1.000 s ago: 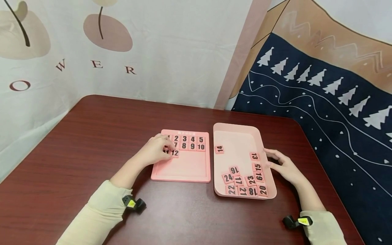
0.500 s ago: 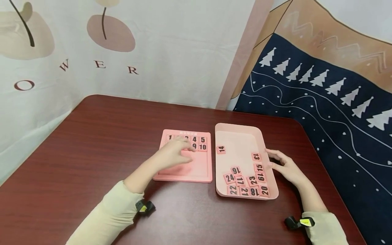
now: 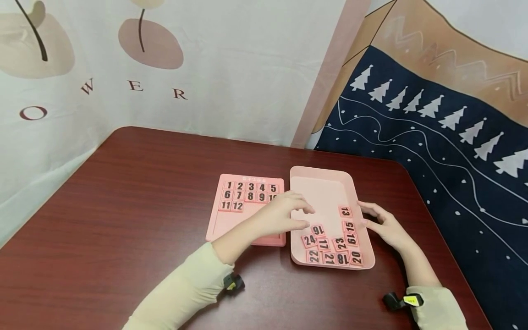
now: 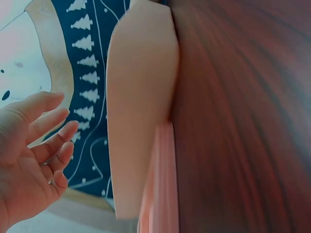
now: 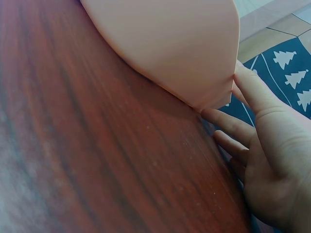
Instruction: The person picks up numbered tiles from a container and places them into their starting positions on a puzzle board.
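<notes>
From the board [image 3: 231, 222], my left hand [image 3: 281, 213] has swung over the tray [image 3: 326, 192], half-open, seemingly empty; my relaxed right hand [image 3: 384, 225] touches the tray's side. Brushing low could scatter the loose tiles [image 3: 323, 244] inside.

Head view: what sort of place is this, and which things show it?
Probably an indoor corner set up for tabletop activities: a brown table before a pale lettered cloth and a tree-patterned cloth, with a number board on it.
</notes>
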`<act>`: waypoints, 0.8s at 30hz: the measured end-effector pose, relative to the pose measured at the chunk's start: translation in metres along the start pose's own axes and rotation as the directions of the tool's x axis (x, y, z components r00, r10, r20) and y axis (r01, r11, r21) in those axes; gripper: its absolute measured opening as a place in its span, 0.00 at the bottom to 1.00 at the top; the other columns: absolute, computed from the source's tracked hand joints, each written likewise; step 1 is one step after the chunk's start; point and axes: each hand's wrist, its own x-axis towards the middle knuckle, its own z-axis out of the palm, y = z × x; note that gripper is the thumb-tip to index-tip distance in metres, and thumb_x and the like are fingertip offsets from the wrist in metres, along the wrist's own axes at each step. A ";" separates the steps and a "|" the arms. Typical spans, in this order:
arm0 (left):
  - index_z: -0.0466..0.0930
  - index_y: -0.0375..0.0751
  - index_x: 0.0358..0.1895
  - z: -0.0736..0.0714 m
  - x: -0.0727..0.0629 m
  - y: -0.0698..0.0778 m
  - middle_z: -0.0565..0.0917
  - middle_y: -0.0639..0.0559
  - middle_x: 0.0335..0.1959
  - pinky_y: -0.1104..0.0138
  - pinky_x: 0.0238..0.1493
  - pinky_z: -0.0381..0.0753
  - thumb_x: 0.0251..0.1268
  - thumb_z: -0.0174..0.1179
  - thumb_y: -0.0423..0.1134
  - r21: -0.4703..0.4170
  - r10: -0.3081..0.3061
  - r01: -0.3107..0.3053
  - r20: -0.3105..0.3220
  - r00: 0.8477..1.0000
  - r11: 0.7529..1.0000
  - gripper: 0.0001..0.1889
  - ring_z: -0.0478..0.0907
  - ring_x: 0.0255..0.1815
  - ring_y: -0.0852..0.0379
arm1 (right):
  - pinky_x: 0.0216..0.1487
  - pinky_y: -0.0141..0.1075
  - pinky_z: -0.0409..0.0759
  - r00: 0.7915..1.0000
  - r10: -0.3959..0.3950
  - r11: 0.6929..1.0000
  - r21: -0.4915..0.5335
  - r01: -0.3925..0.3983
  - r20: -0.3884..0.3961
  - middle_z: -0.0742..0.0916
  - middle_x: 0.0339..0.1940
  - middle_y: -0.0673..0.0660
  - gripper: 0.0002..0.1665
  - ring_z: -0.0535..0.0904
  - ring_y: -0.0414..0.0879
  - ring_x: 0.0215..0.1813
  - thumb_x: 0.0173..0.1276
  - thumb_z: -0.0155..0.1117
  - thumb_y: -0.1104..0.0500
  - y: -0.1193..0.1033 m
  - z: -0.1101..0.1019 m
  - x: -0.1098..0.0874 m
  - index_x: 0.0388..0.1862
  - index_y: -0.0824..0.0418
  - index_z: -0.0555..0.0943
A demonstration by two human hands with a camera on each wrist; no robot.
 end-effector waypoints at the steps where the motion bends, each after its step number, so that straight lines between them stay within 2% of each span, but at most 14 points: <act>1: 0.84 0.41 0.48 0.003 0.005 0.002 0.82 0.56 0.44 0.67 0.56 0.67 0.59 0.66 0.40 -0.027 0.005 -0.005 -0.007 1.000 1.000 0.15 0.73 0.51 0.59 | 0.56 0.22 0.63 1.000 -0.002 1.000 0.000 0.002 0.001 0.76 0.60 0.69 0.29 0.69 0.29 0.59 0.69 0.59 0.66 0.000 0.000 0.000 0.68 0.66 0.67; 7: 0.82 0.41 0.52 0.013 0.034 0.018 0.82 0.54 0.43 0.71 0.53 0.67 0.60 0.65 0.40 -0.120 -0.011 0.010 -0.009 1.000 0.993 0.16 0.73 0.48 0.61 | 0.56 0.22 0.64 1.000 -0.005 1.000 0.008 0.005 0.004 0.77 0.60 0.68 0.29 0.70 0.29 0.59 0.69 0.59 0.66 0.001 0.001 0.002 0.68 0.66 0.67; 12: 0.80 0.41 0.56 0.022 0.062 0.024 0.82 0.53 0.46 0.75 0.49 0.69 0.61 0.65 0.39 -0.147 -0.074 0.079 0.040 0.996 0.986 0.19 0.75 0.48 0.61 | 0.55 0.23 0.65 1.000 -0.011 1.000 0.018 0.011 0.010 0.77 0.60 0.67 0.28 0.70 0.30 0.58 0.69 0.59 0.67 0.001 0.000 0.002 0.67 0.67 0.68; 17: 0.79 0.42 0.58 0.040 0.087 0.020 0.81 0.54 0.48 0.76 0.48 0.70 0.61 0.64 0.38 -0.132 -0.177 0.188 0.090 0.980 0.973 0.20 0.75 0.49 0.62 | 0.55 0.23 0.66 1.000 -0.016 1.000 0.016 0.016 0.009 0.78 0.59 0.57 0.28 0.71 0.30 0.58 0.69 0.59 0.66 0.002 0.000 0.002 0.67 0.67 0.68; 21: 0.79 0.42 0.58 0.054 0.102 0.015 0.81 0.54 0.50 0.75 0.51 0.69 0.61 0.64 0.37 -0.100 -0.225 0.234 0.097 0.970 0.967 0.21 0.74 0.53 0.63 | 0.55 0.23 0.66 1.000 -0.014 1.000 0.016 0.014 0.005 0.78 0.58 0.47 0.28 0.70 0.30 0.58 0.69 0.59 0.66 0.002 -0.001 0.001 0.67 0.67 0.68; 24: 0.78 0.43 0.59 0.062 0.110 0.012 0.80 0.55 0.52 0.74 0.55 0.67 0.60 0.65 0.37 -0.063 -0.257 0.264 0.098 0.961 0.963 0.21 0.73 0.56 0.63 | 0.55 0.23 0.66 1.000 -0.018 1.000 0.015 0.018 -0.004 0.78 0.58 0.44 0.27 0.70 0.29 0.58 0.69 0.59 0.66 0.002 -0.001 0.001 0.67 0.67 0.68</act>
